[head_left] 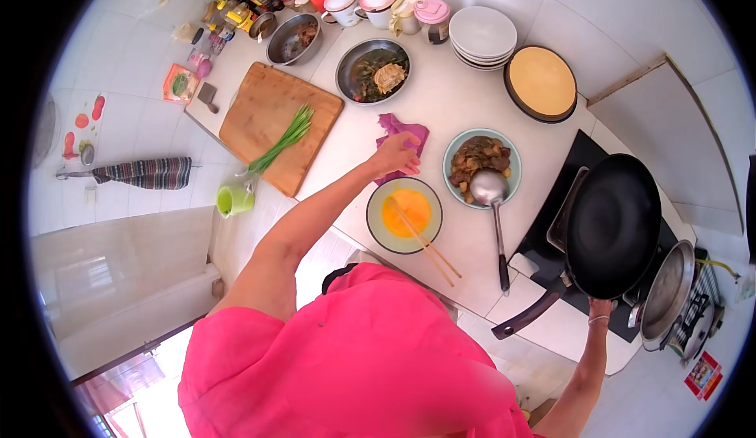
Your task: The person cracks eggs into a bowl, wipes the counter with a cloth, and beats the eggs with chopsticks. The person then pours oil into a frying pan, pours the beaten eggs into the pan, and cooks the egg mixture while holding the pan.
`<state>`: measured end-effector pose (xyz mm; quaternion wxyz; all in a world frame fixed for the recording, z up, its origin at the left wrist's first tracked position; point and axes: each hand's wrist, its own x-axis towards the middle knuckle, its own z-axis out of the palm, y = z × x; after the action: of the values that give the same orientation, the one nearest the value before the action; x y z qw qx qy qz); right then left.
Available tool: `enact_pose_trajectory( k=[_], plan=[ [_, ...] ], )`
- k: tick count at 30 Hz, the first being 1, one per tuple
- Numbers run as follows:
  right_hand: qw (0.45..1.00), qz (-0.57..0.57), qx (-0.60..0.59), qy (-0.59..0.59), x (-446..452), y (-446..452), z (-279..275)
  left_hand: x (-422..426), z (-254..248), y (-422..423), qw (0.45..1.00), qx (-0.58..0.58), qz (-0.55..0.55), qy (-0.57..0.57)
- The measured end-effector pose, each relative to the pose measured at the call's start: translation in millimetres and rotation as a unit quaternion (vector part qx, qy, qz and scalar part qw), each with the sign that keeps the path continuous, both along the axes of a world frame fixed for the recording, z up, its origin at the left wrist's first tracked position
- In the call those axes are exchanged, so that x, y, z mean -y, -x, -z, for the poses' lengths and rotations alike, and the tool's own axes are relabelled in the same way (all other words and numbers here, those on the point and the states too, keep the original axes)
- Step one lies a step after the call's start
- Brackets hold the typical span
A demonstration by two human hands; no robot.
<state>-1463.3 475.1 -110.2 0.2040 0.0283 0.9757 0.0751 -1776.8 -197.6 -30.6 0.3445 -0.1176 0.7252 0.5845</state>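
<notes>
My left hand is over a crumpled purple cloth, its fingers bent and partly apart; whether it grips the cloth is unclear. Just below lies a glass bowl of beaten egg with chopsticks resting in it. My right hand is at the lower edge of a black wok on the stove, its fingers mostly hidden by the wok. The wok's handle points down and left. Between the hands stands a pale green bowl of cooked food with a ladle in it.
A cutting board holds green stalks. Behind are a dish of greens, a metal bowl, lidded cups, stacked white plates and a round yellow item. A pan lid stands at the right.
</notes>
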Motion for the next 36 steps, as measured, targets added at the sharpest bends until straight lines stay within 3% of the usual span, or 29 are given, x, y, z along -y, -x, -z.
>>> enact_pose_trajectory(
  k=[3, 6, 7, 16, 18, 20, 22, 25, 28, 31, 34, 35, 36],
  plan=[
    [0.997, -0.042, -0.056, 0.018, -37, -17, 39, 6, 6, -2, 1.0, -0.003, -0.011, -0.027],
    [0.999, -0.021, 0.016, -0.026, -47, -17, 47, 10, 3, -4, 0.999, -0.011, -0.016, -0.026],
    [0.998, -0.06, -0.032, -0.018, -49, -20, 49, 12, 1, -5, 1.0, -0.008, -0.019, -0.023],
    [0.997, 0.009, -0.073, 0.029, -29, -15, 29, 28, -10, -11, 0.999, -0.012, -0.033, -0.016],
    [0.954, 0.197, -0.101, 0.201, -36, -21, 42, 37, -11, -12, 0.999, -0.022, -0.04, -0.019],
    [0.955, 0.209, -0.08, 0.193, -37, -23, 40, 46, -15, -13, 0.998, -0.034, -0.054, -0.023],
    [0.999, 0.051, -0.014, 0.004, -3, -17, -4, 62, -16, -1, 0.995, -0.071, -0.071, -0.003],
    [0.997, -0.008, -0.051, -0.05, 22, -28, -35, 96, 6, 37, 0.976, -0.162, -0.142, 0.038],
    [0.962, 0.259, -0.083, 0.018, 64, -29, -75, 141, 21, 89, 0.927, -0.312, -0.193, 0.072],
    [0.931, 0.32, -0.176, 0.02, 86, -55, -100, 193, 18, 134, 0.913, -0.296, -0.205, 0.19],
    [0.856, 0.378, -0.35, 0.043, 124, -95, -122, 248, 25, 161, 0.922, -0.1, -0.373, 0.043],
    [0.846, 0.383, -0.37, 0.001, 138, -105, -130, 268, 32, 170, 0.914, -0.058, -0.399, 0.038],
    [0.835, 0.387, -0.389, -0.04, 156, -111, -141, 286, 45, 176, 0.922, -0.136, -0.348, 0.1]
  ],
)
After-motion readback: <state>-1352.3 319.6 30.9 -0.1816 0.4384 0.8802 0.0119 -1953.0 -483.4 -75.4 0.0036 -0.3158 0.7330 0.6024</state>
